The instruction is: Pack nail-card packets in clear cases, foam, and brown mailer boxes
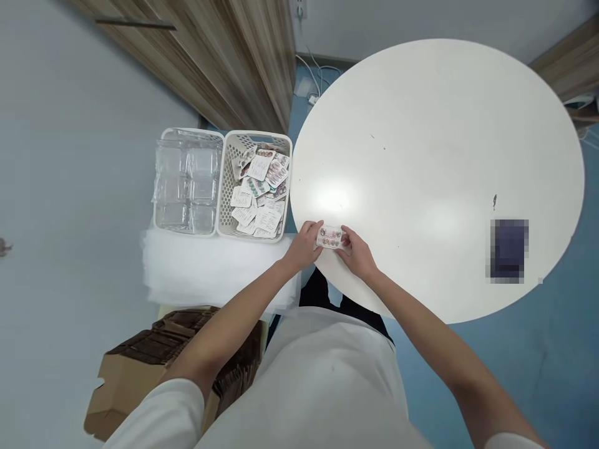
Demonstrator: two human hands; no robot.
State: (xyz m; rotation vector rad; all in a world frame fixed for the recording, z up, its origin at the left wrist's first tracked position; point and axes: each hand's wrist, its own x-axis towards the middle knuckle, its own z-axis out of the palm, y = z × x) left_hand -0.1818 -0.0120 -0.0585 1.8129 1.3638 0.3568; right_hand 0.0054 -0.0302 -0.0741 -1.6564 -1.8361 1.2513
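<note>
Closest in, two bare forearms are reaching out from a white shirt (327, 386) to the near edge of the round white bench (435, 125). There the left hand (304, 246) and right hand (361, 257) are pinching a small blister card (331, 237) by its short ends, each grip closing narrowly on it. It is looking light, thin, bendy and probably slick, so holding it by the edges is likely suiting it best. Beside the bench, one white basket (187, 130) is holding clear plastic trays (187, 181), while its neighbour basket (225, 187) is carrying a loose heap of similar cards (262, 187). A cardboard box (112, 386) of dark folded pieces is sitting lower down.
</note>
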